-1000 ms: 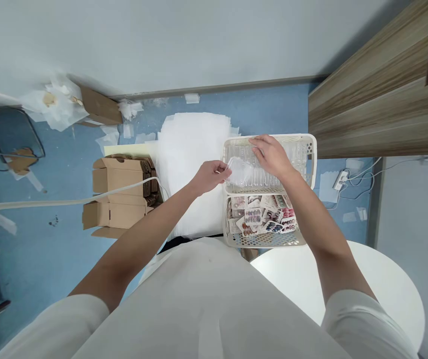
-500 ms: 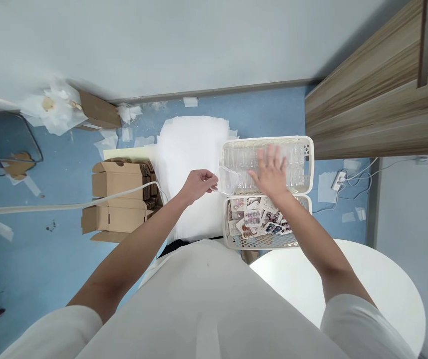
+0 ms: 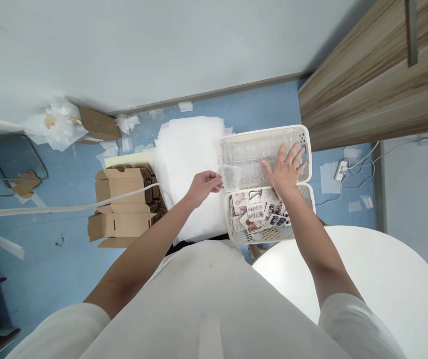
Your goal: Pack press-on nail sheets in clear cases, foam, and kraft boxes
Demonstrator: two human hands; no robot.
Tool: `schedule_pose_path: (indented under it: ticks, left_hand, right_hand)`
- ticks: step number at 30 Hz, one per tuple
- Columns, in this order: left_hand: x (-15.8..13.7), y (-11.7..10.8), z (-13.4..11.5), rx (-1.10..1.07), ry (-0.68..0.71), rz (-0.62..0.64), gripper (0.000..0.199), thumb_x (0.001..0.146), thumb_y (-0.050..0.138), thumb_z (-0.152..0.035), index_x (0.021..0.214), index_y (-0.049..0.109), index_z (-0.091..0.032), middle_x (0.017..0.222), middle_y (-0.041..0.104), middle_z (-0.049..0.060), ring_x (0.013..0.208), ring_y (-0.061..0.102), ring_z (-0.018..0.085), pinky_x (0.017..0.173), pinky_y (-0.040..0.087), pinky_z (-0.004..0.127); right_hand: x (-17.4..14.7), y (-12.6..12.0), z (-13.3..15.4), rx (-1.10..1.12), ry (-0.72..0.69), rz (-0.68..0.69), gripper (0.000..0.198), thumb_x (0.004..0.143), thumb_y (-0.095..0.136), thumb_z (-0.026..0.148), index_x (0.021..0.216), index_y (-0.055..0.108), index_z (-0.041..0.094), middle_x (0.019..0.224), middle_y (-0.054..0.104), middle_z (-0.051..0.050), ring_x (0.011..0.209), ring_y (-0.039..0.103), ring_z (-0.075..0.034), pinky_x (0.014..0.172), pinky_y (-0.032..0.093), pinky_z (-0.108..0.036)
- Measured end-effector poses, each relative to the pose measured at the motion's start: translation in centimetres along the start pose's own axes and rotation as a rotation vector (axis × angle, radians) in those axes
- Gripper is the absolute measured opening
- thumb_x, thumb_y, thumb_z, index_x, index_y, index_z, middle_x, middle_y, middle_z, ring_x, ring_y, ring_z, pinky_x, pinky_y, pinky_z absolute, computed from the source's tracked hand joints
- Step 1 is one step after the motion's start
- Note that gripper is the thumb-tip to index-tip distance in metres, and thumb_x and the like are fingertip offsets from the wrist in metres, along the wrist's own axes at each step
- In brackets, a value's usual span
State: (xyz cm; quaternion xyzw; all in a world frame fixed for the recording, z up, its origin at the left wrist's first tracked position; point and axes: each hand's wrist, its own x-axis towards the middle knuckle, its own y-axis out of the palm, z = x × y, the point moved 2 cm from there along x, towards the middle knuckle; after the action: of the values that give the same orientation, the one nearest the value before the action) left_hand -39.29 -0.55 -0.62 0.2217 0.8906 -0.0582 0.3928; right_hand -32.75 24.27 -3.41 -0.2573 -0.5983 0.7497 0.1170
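Note:
Between the thumb and fingers of my left hand [image 3: 205, 188] is the edge of a clear plastic box [image 3: 232, 177], tilted over the near left corner of a white basket [image 3: 265, 130]. Rows of clear plastic boxes [image 3: 249, 154] fill that basket. My right hand [image 3: 286, 167] lies over their right part with its fingers spread; whether it presses on them I cannot tell. Nearer to me, a second white basket [image 3: 242, 240] holds a heap of cards with press-on nails [image 3: 256, 212]. My right forearm passes over its right end.
A stack of white sheets [image 3: 189, 144] lies left of the baskets. Folded brown cartons [image 3: 127, 182] sit further left, with a pale hose [image 3: 87, 206] across them. A round white table [image 3: 367, 279] is at the near right, a wooden cabinet [image 3: 371, 94] at the far right.
My right hand has moved right over the clear boxes, its fingers still spread. The left hand keeps its pinch on the clear box. The whole view has turned slightly.

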Motion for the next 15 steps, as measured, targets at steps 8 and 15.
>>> schedule_pose_path:
  ticks: [8, 15]
  left_hand:
    - [-0.8, -0.9, 0.3, -0.067, 0.056, 0.104, 0.021, 0.065, 0.068, -0.034, 0.075, 0.06, -0.016, 0.07, 0.062, 0.001, 0.069, 0.064, 0.014, 0.066, 0.05, 0.028]
    - [-3.5, -2.1, 0.1, -0.063, 0.163, 0.233, 0.024, 0.064, 0.069, -0.035, 0.072, 0.058, -0.016, 0.07, 0.063, 0.002, 0.067, 0.063, 0.013, 0.065, 0.05, 0.027]
  right_hand:
    - [0.6, 1.4, -0.5, 0.05, 0.19, 0.072, 0.099, 0.074, 0.036, 0.072, 0.144, 0.003, 0.009, 0.15, -0.005, -0.021, 0.135, -0.008, -0.044, 0.098, 0.004, -0.071]
    - [-4.7, -5.0, 2.9, 0.264, 0.166, -0.32, 0.089, 0.081, 0.04, 0.063, 0.142, 0.012, 0.005, 0.148, -0.003, -0.027, 0.135, -0.004, -0.043, 0.101, 0.002, -0.065]
